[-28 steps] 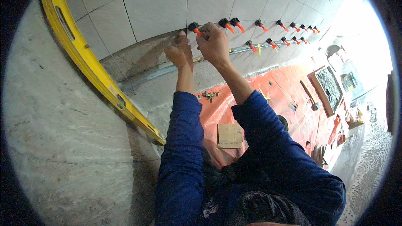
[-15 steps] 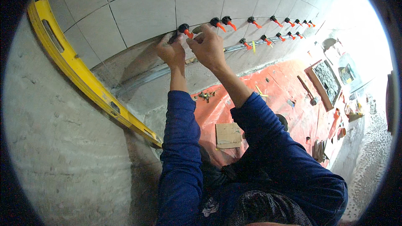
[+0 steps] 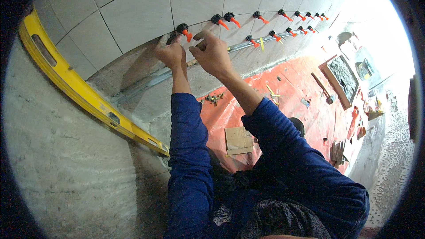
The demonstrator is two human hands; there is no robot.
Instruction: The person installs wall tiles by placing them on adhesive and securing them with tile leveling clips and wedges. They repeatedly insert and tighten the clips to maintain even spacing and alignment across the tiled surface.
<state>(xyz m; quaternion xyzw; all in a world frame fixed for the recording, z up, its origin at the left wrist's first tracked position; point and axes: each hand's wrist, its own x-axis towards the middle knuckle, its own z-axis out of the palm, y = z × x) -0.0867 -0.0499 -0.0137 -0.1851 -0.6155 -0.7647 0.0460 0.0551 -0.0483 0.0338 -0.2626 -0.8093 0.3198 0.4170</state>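
Observation:
Along the lower edge of the grey wall tiles (image 3: 137, 17), my left hand (image 3: 171, 55) is closed around a small black piece (image 3: 171, 39), partly hidden by the fingers. Just above those fingertips sits a tile leveler (image 3: 183, 29) with a black cap and red handle, fixed at a tile joint. To the right of it is my right hand (image 3: 213, 54), its thumb and curled forefinger apart, nothing visible between them. More of these levelers, such as a neighbouring one (image 3: 218, 21), run along the tile edge to the right.
A long yellow spirit level (image 3: 84, 90) leans at the left. Below the tiles runs a metal rail (image 3: 155, 79) with several levelers above it. Red sheeting (image 3: 283, 88) covers the floor, with cardboard (image 3: 238, 140), a hammer-like tool (image 3: 323, 87) and a mortar tray (image 3: 341, 79).
My right hand has drawn away from the leveler's red handle, and its fingers have parted. My left hand stays at the tile edge. The whole view has shifted slightly.

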